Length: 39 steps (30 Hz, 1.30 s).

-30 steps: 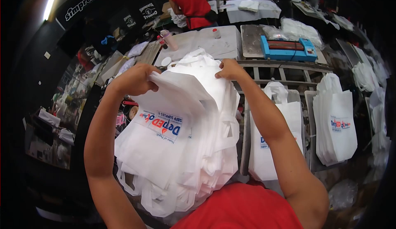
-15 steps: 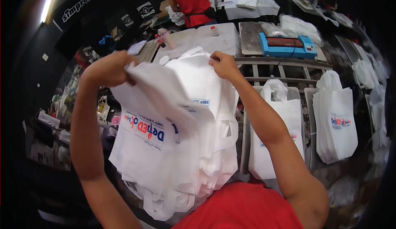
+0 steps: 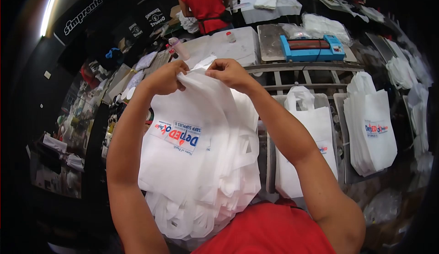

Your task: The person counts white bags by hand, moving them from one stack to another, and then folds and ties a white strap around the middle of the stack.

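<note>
Fabric at the top edge of a white tote bag point(image 3: 173, 171) is pinched between the thumb and fingers of your left grip point(image 3: 167, 78). Your right grip point(image 3: 231, 75) is just beside it, finger and thumb bent close together against the white material; you cannot tell from this view whether it has hold of the same bag, of another one, or only touches it. The tote bag hangs down from your left grip over a thick stack of white bags point(image 3: 240, 167). Below the grips, its blue and red print point(image 3: 178, 137) appears upside down to you, with "DepED" and "SBFP SUPPLIES" legible. Farther below, loop handles point(image 3: 194, 224) spill out under the stack, close to your red shirt point(image 3: 270, 231).

To the right of your right grip, a white printed bag point(image 3: 315, 123) lies on a grey board, partly behind your forearm, and a layered bundle of white bags point(image 3: 372, 130) lies farther right. Beyond the right grip, past a slatted frame point(image 3: 299, 77), stands a blue laminator point(image 3: 311, 55). Directly beyond both grips, a pale counter point(image 3: 228, 52) carries a red-capped jar point(image 3: 230, 37) and, toward its left end, a pinkish bottle point(image 3: 179, 49). Well beyond them, another person in a red sleeveless top point(image 3: 203, 2) faces away from you.
</note>
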Each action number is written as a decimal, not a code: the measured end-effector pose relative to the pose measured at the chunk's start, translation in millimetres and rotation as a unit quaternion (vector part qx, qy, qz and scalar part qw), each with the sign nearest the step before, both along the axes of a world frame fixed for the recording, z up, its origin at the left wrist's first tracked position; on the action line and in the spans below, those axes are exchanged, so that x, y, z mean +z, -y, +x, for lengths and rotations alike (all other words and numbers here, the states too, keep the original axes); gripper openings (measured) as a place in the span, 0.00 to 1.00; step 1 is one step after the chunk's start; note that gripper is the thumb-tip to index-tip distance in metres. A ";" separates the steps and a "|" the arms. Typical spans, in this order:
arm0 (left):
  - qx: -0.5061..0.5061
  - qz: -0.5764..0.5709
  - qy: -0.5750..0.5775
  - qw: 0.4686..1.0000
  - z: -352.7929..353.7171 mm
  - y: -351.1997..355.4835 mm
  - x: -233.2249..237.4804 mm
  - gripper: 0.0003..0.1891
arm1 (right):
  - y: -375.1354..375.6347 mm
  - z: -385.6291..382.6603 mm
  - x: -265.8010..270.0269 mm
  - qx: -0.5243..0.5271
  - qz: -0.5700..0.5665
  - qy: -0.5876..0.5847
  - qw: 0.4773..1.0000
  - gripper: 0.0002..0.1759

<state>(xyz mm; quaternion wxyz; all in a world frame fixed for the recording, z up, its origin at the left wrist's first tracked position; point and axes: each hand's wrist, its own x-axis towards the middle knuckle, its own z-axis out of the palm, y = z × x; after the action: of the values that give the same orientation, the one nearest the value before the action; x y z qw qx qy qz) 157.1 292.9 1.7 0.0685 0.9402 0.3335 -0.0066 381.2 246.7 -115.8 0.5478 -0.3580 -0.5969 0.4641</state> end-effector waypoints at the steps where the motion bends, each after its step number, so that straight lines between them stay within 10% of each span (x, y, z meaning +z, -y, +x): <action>1: -0.010 0.013 0.004 1.000 -1.9 6.1 3.3 0.19 | -3.2 -2.8 -0.9 0.040 -0.001 -0.042 0.998 0.12; 5: 0.037 0.048 0.008 0.998 -18.4 26.0 27.1 0.16 | -26.3 12.1 -7.0 -0.055 -0.088 -0.039 0.994 0.20; 6: 0.028 0.052 0.002 0.998 -28.4 29.3 36.2 0.16 | -30.9 25.1 -16.2 -0.201 -0.002 0.193 0.960 0.26; 9: 0.024 0.042 -0.014 0.999 -42.2 47.0 69.5 0.17 | -39.0 44.1 -52.9 -0.183 -0.047 0.406 0.894 0.27; 17: 0.149 -0.045 0.197 0.968 -50.5 114.4 112.1 0.18 | -42.3 39.1 -57.0 -0.235 -0.087 0.316 0.915 0.18; 22: 0.106 -0.058 0.061 0.991 -99.9 123.4 148.2 0.09 | -42.0 29.6 -54.2 -0.310 0.067 0.292 0.902 0.09; 25: 0.158 -0.049 0.044 0.985 -76.9 128.9 144.3 0.05 | -29.3 3.8 -14.5 -0.183 0.116 0.048 0.975 0.08; 29: -0.027 0.051 -0.002 0.998 -42.2 107.3 113.3 0.07 | 14.0 -48.2 56.2 0.004 0.243 -0.051 0.969 0.12; 31: -0.017 0.039 -0.016 0.999 -36.1 106.4 108.0 0.08 | 38.8 -41.5 82.5 0.324 0.048 -0.136 0.935 0.21; 32: 0.041 0.035 -0.052 0.997 -35.0 109.6 110.5 0.08 | 33.0 -33.8 83.7 0.322 0.024 -0.120 0.939 0.29; 34: 0.081 0.027 -0.081 0.993 -44.0 113.9 119.4 0.11 | 1.7 -14.9 59.6 0.047 0.071 -0.017 0.996 0.28; 35: 0.080 0.029 -0.078 0.993 -52.0 118.5 122.9 0.11 | -16.1 7.1 38.4 -0.131 0.150 0.210 0.957 0.25; 39: 0.105 0.006 0.086 0.991 -82.7 142.9 129.0 0.26 | -53.5 34.9 -56.4 -0.179 -0.059 0.437 0.880 0.34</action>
<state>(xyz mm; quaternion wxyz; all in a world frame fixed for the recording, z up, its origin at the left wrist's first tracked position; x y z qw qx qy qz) 74.4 150.0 130.7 0.0918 0.8976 0.4230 0.0839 416.1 300.2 -172.2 0.2831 -0.6564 -0.6733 0.1889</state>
